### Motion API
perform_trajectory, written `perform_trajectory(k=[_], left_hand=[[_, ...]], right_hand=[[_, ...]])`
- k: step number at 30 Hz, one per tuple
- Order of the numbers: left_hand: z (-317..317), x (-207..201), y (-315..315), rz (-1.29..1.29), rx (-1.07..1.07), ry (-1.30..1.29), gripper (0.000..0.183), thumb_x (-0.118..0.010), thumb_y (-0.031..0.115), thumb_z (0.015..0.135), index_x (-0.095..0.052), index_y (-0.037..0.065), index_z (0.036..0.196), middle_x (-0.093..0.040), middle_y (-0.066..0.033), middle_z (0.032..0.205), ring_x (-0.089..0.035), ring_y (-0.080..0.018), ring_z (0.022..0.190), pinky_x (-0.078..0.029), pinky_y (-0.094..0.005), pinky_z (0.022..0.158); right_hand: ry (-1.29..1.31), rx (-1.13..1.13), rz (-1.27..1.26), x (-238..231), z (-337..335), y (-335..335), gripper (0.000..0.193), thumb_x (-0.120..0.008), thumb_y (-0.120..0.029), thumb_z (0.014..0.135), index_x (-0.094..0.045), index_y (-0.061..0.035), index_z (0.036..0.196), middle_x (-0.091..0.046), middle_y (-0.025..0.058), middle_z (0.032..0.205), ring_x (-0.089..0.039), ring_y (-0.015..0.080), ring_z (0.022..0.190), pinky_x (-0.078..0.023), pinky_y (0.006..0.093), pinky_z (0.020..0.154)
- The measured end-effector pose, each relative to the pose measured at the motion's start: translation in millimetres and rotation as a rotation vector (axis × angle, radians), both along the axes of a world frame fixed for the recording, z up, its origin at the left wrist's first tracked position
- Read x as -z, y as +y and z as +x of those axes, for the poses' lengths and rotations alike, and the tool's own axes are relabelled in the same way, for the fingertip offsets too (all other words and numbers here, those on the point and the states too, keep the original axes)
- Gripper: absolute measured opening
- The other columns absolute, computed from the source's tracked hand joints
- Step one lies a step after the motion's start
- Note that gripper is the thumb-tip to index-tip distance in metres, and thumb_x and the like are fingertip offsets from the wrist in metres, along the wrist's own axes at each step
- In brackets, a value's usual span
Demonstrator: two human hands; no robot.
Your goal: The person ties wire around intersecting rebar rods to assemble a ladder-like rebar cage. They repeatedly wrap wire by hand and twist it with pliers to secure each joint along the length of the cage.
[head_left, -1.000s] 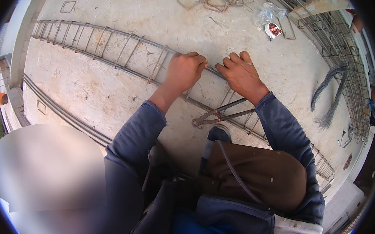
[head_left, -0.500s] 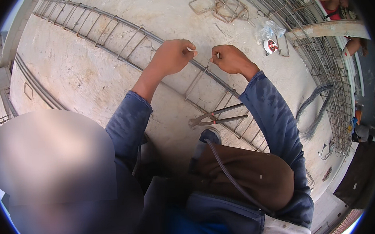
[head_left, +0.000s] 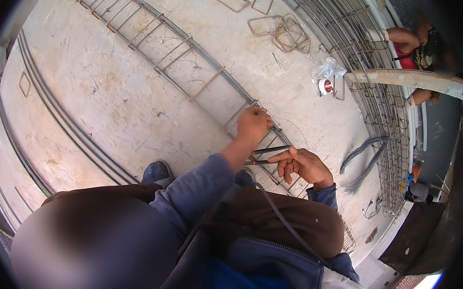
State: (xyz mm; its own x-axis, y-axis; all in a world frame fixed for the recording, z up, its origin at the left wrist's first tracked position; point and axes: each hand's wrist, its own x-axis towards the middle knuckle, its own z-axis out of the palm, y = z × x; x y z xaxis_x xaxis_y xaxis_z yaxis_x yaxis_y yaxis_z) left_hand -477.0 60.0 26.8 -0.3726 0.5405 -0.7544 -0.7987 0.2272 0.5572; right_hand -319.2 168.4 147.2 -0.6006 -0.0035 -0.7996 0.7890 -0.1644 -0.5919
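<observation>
My left hand [head_left: 253, 125] is closed in a pinch at a joint of the steel rebar cage [head_left: 206, 85], where a crosspiece meets the long bar. What its fingertips hold is too small to make out; a thin wire [head_left: 295, 123] curves away beside it. Just right of it, my right hand [head_left: 306, 167] reaches over the pincers, fingers apart, thumb and forefinger at the ends of their dark handles [head_left: 272, 150]. The pincers lie across the cage, their jaws hidden behind my left forearm.
Long loose bars [head_left: 62, 115] lie on the concrete floor at left. Bent stirrups [head_left: 291, 34], a white tub [head_left: 325, 87] and a bundle of tie wire [head_left: 364, 160] lie to the right. Beyond are stacked rebar cages [head_left: 366, 57], a wooden beam [head_left: 407, 77] and another person [head_left: 406, 39].
Both hands have come down and nearer along the cage. My left hand has moved onto a joint; my right has opened from a pinch and reached the pincers' handles. The view has shifted.
</observation>
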Motion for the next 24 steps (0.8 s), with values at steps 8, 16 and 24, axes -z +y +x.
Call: perform_trajectory(k=[8,16,24], left_hand=[[11.3,-18.1,27.6,-0.010,-0.445,-0.556,0.025,-0.058,0.016,0.110,-0.060,-0.002,0.129,-0.066,-0.0085,0.098,-0.073,-0.0222,0.096,-0.062,-0.0290,0.070],[6.2,-13.4,21.2,0.111,-0.557,-0.721,0.021,-0.059,0.015,0.110,-0.061,0.001,0.125,-0.057,-0.0025,0.089,-0.053,-0.0124,0.066,-0.043,-0.0248,0.051],[1.5,-14.9,18.4,0.088,-0.574,-0.782,0.026,-0.047,0.020,0.111,-0.064,0.011,0.129,-0.049,0.0033,0.080,-0.038,-0.0062,0.055,-0.029,-0.0266,0.048]], right_hand=[[0.382,-0.616,1.098,8.0,33.9,-35.0,0.059,-0.076,-0.017,0.085,-0.064,-0.0089,0.143,-0.061,0.0127,0.145,-0.057,0.0320,0.131,-0.047,0.0464,0.107],[0.509,-1.045,1.312,34.6,17.0,-43.1,0.042,-0.072,-0.017,0.092,-0.067,-0.0112,0.133,-0.061,0.0097,0.118,-0.062,0.0273,0.117,-0.047,0.0493,0.106],[-0.070,-0.894,1.312,-52.0,52.8,19.9,0.025,-0.080,-0.020,0.084,-0.068,-0.0085,0.103,-0.063,0.0119,0.102,-0.071,0.0380,0.085,-0.059,0.0505,0.078]])
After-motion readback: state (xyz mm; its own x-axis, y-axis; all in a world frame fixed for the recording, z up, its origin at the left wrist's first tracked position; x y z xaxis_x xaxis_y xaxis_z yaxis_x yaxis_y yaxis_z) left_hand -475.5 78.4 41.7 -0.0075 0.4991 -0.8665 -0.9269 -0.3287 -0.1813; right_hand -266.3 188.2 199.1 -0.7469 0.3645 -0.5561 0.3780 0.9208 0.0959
